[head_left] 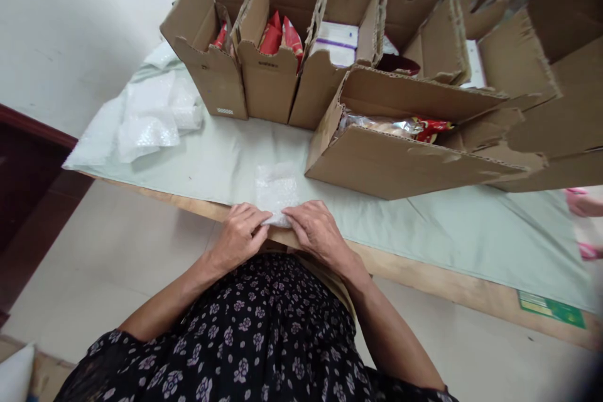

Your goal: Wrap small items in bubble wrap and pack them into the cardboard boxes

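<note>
Side by side, the left hand [242,232] and right hand [316,229] grip the near end of the bubble wrap [277,185], which lies at the table [424,245] edge, near a cardboard box [409,169].

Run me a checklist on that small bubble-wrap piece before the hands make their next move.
1. Left hand at the bubble-wrap piece: ok, fingers touch its near end.
2. Right hand there too: ok, fingers touch the same end.
3. Piece well back from the wooden table edge: not ok, its near end lies right by it.
4. Front cardboard box clear of both hands: ok, it stands apart from them.
5. Anything inside the piece: cannot tell.
6. More bubble wrap on the table: ok, a heap lies to the left.
</note>
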{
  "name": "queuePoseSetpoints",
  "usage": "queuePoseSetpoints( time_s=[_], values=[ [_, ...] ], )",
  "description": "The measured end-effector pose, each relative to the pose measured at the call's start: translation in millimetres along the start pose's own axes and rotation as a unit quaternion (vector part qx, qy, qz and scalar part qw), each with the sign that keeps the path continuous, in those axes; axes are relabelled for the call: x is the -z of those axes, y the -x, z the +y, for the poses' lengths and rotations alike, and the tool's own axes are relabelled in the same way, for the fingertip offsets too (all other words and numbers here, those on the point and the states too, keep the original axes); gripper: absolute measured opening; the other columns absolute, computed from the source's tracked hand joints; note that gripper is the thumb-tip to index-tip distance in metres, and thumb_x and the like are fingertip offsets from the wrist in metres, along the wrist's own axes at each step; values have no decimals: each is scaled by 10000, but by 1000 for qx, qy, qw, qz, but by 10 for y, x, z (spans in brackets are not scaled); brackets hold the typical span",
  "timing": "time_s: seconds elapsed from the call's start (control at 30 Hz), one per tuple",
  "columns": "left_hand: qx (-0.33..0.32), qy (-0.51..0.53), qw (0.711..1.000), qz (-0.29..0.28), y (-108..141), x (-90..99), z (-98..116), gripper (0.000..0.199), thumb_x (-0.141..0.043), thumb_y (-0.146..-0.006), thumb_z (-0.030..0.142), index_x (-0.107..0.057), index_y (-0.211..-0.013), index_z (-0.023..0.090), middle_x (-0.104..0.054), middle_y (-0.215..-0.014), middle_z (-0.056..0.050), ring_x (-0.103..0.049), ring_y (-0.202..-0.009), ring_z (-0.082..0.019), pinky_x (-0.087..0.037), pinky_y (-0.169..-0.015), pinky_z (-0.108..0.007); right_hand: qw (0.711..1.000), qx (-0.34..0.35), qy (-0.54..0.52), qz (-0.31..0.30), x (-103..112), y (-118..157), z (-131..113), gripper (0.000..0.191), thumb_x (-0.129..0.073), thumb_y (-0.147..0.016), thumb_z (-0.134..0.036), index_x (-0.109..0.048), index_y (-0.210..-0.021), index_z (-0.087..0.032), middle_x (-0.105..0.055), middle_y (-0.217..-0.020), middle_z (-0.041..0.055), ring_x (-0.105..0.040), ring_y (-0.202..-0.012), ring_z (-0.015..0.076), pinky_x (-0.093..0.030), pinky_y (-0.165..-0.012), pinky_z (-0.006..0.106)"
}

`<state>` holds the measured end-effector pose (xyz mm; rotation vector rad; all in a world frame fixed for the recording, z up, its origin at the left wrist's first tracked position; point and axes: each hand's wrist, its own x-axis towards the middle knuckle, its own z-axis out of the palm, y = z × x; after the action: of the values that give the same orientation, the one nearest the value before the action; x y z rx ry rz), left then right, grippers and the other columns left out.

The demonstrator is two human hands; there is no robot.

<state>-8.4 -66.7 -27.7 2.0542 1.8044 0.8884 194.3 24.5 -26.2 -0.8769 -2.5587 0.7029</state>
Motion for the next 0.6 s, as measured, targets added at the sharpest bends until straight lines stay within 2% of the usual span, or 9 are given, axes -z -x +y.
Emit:
queuePoseSetpoints(
  time_s=[0.07, 0.13, 0.2, 0.27, 0.37, 0.5, 0.57, 0.6],
  values=[
    [47, 26, 998, 16, -47, -15, -46, 230, -571, -951, 191, -756, -1087, 179, -759, -879, -62, -666, -804, -210, -546, -828, -377, 998, -25, 7, 51, 25, 17, -44, 273, -512, -1051, -281, -728, -1208, -228, -781, -1122, 91, -680, -1019, 253, -466, -943, 417],
    [93, 41, 995, 9, -109, -24, -90, 254, -592, -940, 210, -750, -1135, 171, -749, -834, -43, -663, -742, -190, -556, -789, -346, 990, -40, 40, 132, 23, 49, -99, 259, -546, -1041, -311, -714, -1219, -228, -753, -1208, 105, -665, -1078, 268, -461, -938, 425],
    [122, 39, 992, 4, -162, -40, -123, 281, -599, -930, 203, -741, -1170, 166, -727, -786, -22, -659, -708, -178, -560, -773, -326, 983, -16, 72, 169, -19, 77, -143, 219, -568, -1030, -284, -716, -1182, -232, -748, -1194, 98, -658, -1072, 258, -453, -933, 421],
    [126, 20, 992, 15, -187, -65, -142, 290, -593, -929, 187, -733, -1180, 155, -725, -816, -33, -671, -737, -182, -567, -795, -329, 985, 33, 93, 139, -98, 78, -152, 195, -590, -1016, -239, -717, -1162, -219, -752, -1190, 94, -651, -1092, 254, -443, -948, 418],
    [101, -17, 993, 58, -163, -91, -145, 313, -569, -939, 164, -710, -1217, 138, -728, -1018, -98, -696, -889, -211, -580, -858, -357, 989, 62, 105, 84, -215, 31, -96, 212, -600, -1009, -210, -715, -1186, -190, -747, -1258, 111, -632, -1184, 273, -429, -974, 424],
    [16, -3, 995, 95, -65, -27, -105, 296, -627, -949, 236, -698, -1225, 155, -690, -1178, -135, -663, -1114, -256, -558, -1005, -417, 998, 17, 40, 55, -194, -4, -43, 244, -518, -1054, -205, -740, -1156, -211, -802, -1099, 76, -686, -1034, 236, -435, -964, 411],
    [10, 34, 995, 96, -12, 36, -70, 295, -650, -945, 282, -698, -1210, 163, -689, -1182, -128, -658, -1126, -256, -554, -1017, -420, 999, -18, -23, 27, -116, 18, -60, 250, -519, -1053, -224, -749, -1152, -218, -810, -1050, 64, -700, -964, 224, -452, -949, 397],
    [30, 57, 993, 103, 13, 67, -51, 302, -651, -943, 300, -695, -1208, 162, -691, -1171, -124, -664, -1110, -250, -561, -996, -410, 997, -41, -56, 13, -74, 32, -73, 246, -529, -1045, -235, -753, -1146, -220, -811, -1053, 63, -704, -951, 223, -461, -940, 390]
  ],
)
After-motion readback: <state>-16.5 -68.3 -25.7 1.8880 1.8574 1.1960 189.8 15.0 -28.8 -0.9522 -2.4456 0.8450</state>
